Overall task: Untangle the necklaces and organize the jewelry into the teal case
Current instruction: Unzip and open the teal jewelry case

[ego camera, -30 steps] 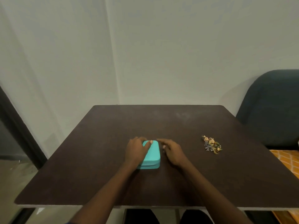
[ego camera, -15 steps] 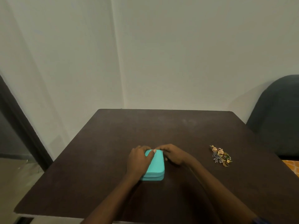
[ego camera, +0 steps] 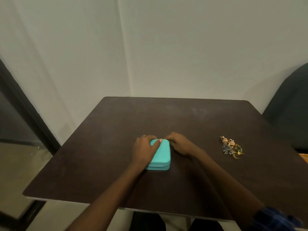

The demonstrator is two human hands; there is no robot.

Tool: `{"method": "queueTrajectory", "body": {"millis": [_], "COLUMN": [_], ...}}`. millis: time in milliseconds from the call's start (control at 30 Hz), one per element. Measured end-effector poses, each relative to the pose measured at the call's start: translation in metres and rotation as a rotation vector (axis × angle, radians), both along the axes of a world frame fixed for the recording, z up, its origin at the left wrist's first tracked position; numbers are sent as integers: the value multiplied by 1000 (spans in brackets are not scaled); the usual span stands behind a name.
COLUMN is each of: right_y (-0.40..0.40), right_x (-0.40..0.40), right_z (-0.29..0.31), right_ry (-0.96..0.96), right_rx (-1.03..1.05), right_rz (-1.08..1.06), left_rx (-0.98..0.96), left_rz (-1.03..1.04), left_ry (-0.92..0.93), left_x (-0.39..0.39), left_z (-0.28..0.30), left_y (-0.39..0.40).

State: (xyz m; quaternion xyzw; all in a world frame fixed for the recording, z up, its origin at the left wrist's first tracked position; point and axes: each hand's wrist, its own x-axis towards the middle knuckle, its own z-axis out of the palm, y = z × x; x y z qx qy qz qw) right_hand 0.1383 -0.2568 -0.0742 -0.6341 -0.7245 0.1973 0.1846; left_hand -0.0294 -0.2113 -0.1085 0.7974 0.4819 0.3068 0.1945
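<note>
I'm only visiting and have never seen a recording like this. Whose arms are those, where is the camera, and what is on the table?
There is no robot here: the arms belong to a person wearing a camera on the head, so you look down along them. On the dark table lies a closed teal case. The left hand holds its left side, thumb on the lid. The right hand is at its far right corner; its fingertips are hidden. To the right, untouched, sits a small pile of jewelry, too tangled to sort by eye.
</note>
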Motion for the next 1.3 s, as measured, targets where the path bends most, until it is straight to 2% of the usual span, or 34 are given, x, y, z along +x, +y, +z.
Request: {"method": "queueTrajectory", "body": {"millis": [133, 300, 533, 833, 1133, 1300], "right_y": [2, -1, 5, 16, 29, 23], "right_x": [0, 0, 2, 3, 11, 14], "right_z": [-14, -1, 5, 5, -8, -9], "right_ry": [-48, 45, 64, -2, -57, -42], "right_rx": [2, -60, -56, -32, -75, -17], "right_rz": [-66, 43, 63, 133, 134, 81], "left_rx": [6, -3, -14, -52, -92, -95], "left_rz": [6, 7, 15, 10, 16, 25], "left_ry": [11, 18, 15, -9, -25, -31], "left_x": [-1, 0, 0, -1, -1, -1], "left_z": [3, 2, 2, 5, 6, 5], "left_y": [-1, 0, -1, -3, -4, -4]}}
